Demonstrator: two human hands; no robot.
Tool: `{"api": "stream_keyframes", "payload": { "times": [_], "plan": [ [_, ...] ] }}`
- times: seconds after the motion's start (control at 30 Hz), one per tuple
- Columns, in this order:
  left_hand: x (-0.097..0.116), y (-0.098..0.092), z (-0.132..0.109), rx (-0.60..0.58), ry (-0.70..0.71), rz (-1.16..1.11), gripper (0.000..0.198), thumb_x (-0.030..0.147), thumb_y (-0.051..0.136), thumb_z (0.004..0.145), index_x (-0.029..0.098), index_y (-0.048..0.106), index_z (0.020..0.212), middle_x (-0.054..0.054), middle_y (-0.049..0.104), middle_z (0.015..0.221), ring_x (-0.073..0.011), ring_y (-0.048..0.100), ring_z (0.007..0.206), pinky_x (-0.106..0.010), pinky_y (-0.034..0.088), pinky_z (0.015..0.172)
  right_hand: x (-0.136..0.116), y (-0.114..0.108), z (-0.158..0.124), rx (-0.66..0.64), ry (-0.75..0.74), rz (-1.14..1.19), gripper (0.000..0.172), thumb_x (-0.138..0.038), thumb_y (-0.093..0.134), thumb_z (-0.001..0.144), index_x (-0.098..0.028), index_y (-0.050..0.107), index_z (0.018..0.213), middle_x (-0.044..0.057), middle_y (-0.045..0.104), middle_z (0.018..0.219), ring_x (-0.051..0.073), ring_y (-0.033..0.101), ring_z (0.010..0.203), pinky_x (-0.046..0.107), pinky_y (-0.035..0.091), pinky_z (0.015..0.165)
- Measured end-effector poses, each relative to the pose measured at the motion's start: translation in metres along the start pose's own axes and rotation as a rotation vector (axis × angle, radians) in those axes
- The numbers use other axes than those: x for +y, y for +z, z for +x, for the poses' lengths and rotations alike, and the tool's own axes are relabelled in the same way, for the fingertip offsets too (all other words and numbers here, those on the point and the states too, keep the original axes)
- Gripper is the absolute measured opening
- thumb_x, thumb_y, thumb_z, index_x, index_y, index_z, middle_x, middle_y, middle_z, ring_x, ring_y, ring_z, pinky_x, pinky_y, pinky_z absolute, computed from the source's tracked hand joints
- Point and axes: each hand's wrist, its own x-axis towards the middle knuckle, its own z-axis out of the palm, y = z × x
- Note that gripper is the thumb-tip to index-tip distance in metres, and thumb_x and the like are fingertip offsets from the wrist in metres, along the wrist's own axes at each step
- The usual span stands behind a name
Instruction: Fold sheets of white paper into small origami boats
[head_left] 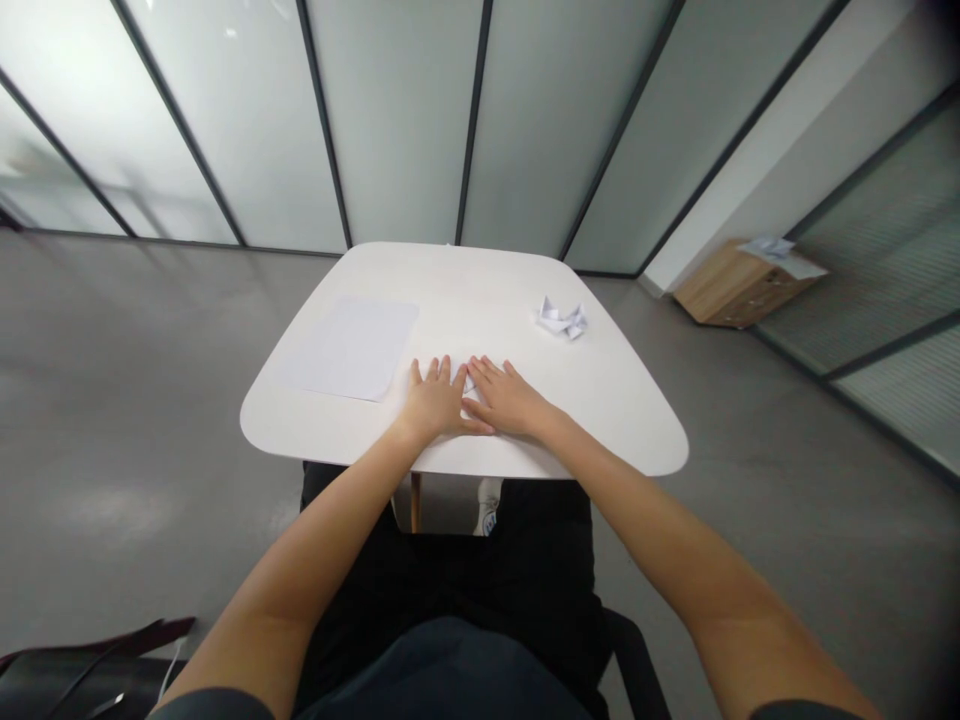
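Near the front edge of the white table, my left hand point(436, 402) and my right hand point(506, 398) lie flat side by side, fingers stretched out. Both press down on a small piece of folded white paper point(470, 386), which shows only in the gap between them. Most of that paper is hidden, so its shape cannot be made out. My thumbs come close together at the near side of it. To the left of my hands rests a flat stack or sheet of white paper point(352, 348). Some folded white paper pieces point(562, 320) sit at the right.
The white table point(480, 275) has rounded corners. Beyond it stands a frosted glass partition point(397, 120). A wooden cabinet point(739, 285) with papers on top is on the floor at the right. A black bag point(82, 685) lies at the lower left, and a chair armrest point(634, 660) is beside me.
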Motion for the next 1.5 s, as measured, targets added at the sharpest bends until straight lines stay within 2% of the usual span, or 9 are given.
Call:
{"api": "stream_keyframes", "payload": {
  "times": [0.1,0.3,0.47,0.67,0.9,1.2,1.37,1.5],
  "plan": [
    [0.001,-0.004,0.000,-0.016,0.005,0.007,0.124,0.095,0.048,0.079,0.015,0.023,0.170,-0.026,0.019,0.174,-0.0461,0.018,0.161,-0.071,0.003,0.126,0.000,-0.001,-0.001,-0.003,0.001,-0.012,0.086,-0.066,0.034,0.104,-0.011,0.025,0.169,0.019,0.022,0.175,0.037,0.020,0.163,0.064,0.017,0.129],
    [-0.003,-0.007,-0.001,-0.032,0.009,-0.003,0.128,0.096,0.047,0.079,0.008,0.022,0.169,-0.028,0.017,0.173,-0.0445,0.019,0.161,-0.064,0.012,0.128,0.003,0.007,0.000,0.012,-0.017,-0.020,0.088,-0.067,0.035,0.104,-0.010,0.022,0.170,0.021,0.018,0.175,0.038,0.016,0.164,0.065,0.016,0.129],
    [-0.013,-0.007,-0.007,0.023,0.037,-0.033,0.116,0.094,0.045,0.084,0.017,0.027,0.169,-0.023,0.023,0.174,-0.0422,0.024,0.160,-0.065,0.015,0.127,0.001,0.006,-0.002,0.022,-0.010,-0.042,0.083,-0.067,0.036,0.105,-0.017,0.022,0.170,0.020,0.018,0.175,0.040,0.015,0.163,0.067,0.017,0.128],
    [-0.019,0.001,-0.013,0.071,0.032,-0.044,0.116,0.097,0.033,0.084,0.020,0.027,0.170,-0.018,0.019,0.176,-0.0450,0.019,0.161,-0.069,0.015,0.125,0.000,0.003,-0.006,0.050,-0.018,-0.042,0.081,-0.067,0.035,0.106,-0.018,0.026,0.170,0.021,0.020,0.175,0.043,0.019,0.162,0.066,0.020,0.127],
    [-0.020,0.002,-0.014,0.099,0.041,-0.014,0.115,0.098,0.034,0.083,0.020,0.030,0.169,-0.019,0.024,0.174,-0.0423,0.025,0.160,-0.060,0.015,0.128,0.002,0.005,-0.008,0.064,-0.005,-0.015,0.083,-0.065,0.041,0.104,-0.008,0.035,0.164,0.026,0.024,0.173,0.040,0.019,0.163,0.062,0.018,0.129],
    [-0.022,0.001,-0.012,0.122,0.100,0.022,0.117,0.096,0.032,0.086,0.012,0.033,0.167,-0.024,0.029,0.171,-0.0410,0.027,0.160,-0.060,0.013,0.128,0.002,-0.003,-0.009,0.033,-0.030,-0.029,0.083,-0.064,0.040,0.105,-0.008,0.032,0.166,0.026,0.023,0.173,0.043,0.021,0.162,0.064,0.021,0.128],
    [-0.022,-0.005,-0.011,0.063,0.120,0.018,0.115,0.095,0.035,0.087,0.013,0.029,0.168,-0.021,0.023,0.174,-0.0423,0.026,0.159,-0.058,0.024,0.125,0.000,-0.007,-0.018,0.072,-0.118,-0.075,0.070,-0.051,0.044,0.108,-0.009,0.038,0.163,0.025,0.035,0.169,0.041,0.031,0.158,0.064,0.024,0.126],
    [-0.023,-0.004,-0.008,0.030,0.121,0.027,0.118,0.095,0.034,0.087,0.011,0.026,0.169,-0.021,0.020,0.175,-0.0436,0.023,0.160,-0.060,0.022,0.126,0.000,-0.003,-0.024,0.072,-0.146,-0.091,0.062,-0.047,0.039,0.110,-0.011,0.044,0.161,0.022,0.037,0.169,0.043,0.033,0.157,0.063,0.030,0.123]
  ]
}}
